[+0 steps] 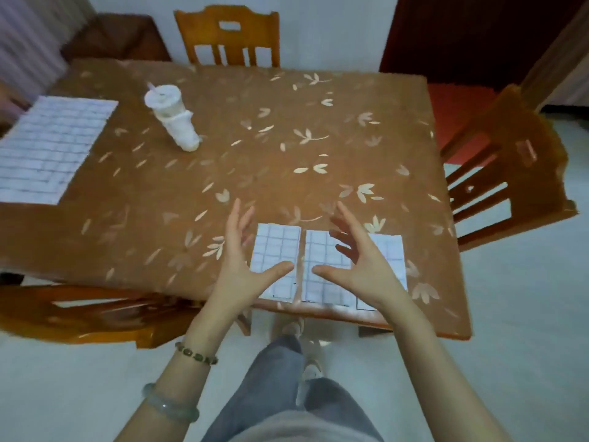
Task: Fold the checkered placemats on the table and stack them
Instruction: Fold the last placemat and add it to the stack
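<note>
Two folded white checkered placemats lie side by side at the table's near edge: a narrow one (276,250) on the left and a wider one (322,282) on the right. Above them my left hand (237,269) hovers with straight, spread fingers and its thumb over the narrow mat. My right hand (360,266) hovers over the wider mat, fingers spread and slightly bent, holding nothing. A third placemat (51,148) lies unfolded at the table's far left edge.
The table (255,173) wears a brown leaf-patterned cover. A white lidded cup with a straw (173,118) stands left of centre toward the back. Wooden chairs stand at the far side (228,36), right side (510,167) and near left (89,311).
</note>
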The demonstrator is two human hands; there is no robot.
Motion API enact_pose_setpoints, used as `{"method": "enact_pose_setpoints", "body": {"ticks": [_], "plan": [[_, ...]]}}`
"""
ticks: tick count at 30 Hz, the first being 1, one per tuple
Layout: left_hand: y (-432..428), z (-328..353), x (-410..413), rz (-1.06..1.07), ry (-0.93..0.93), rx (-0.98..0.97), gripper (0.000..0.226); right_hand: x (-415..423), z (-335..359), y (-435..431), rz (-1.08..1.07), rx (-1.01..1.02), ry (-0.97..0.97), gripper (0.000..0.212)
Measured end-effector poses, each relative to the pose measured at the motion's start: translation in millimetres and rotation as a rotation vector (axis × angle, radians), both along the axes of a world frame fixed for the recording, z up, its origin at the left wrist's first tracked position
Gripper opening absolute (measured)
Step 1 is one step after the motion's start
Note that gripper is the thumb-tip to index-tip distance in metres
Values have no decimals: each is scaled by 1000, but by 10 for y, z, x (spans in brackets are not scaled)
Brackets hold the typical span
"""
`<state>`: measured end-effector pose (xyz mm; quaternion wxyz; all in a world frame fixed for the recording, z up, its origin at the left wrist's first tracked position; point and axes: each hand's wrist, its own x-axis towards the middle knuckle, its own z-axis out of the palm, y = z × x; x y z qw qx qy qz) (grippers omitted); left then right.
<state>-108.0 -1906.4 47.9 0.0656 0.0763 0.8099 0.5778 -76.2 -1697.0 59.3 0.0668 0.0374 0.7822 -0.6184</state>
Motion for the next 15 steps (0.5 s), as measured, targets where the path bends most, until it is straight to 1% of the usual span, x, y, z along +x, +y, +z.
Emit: {"method": "enact_pose_setpoints", "body": {"ticks": [4, 8, 11, 15], "plan": [[-572, 165, 335, 224, 56, 47, 120, -141, 90, -532, 228, -75, 16, 100], [-1132, 280, 691, 442, 114, 34, 116, -231, 214, -1208, 447, -119, 20, 99], [-1587, 260, 978, 609, 124, -10, 120, -254, 305, -1790, 617, -90, 41, 99], [-2250, 222, 1382, 800, 121, 14, 123, -228, 340, -2647, 832, -87, 34, 96]]}}
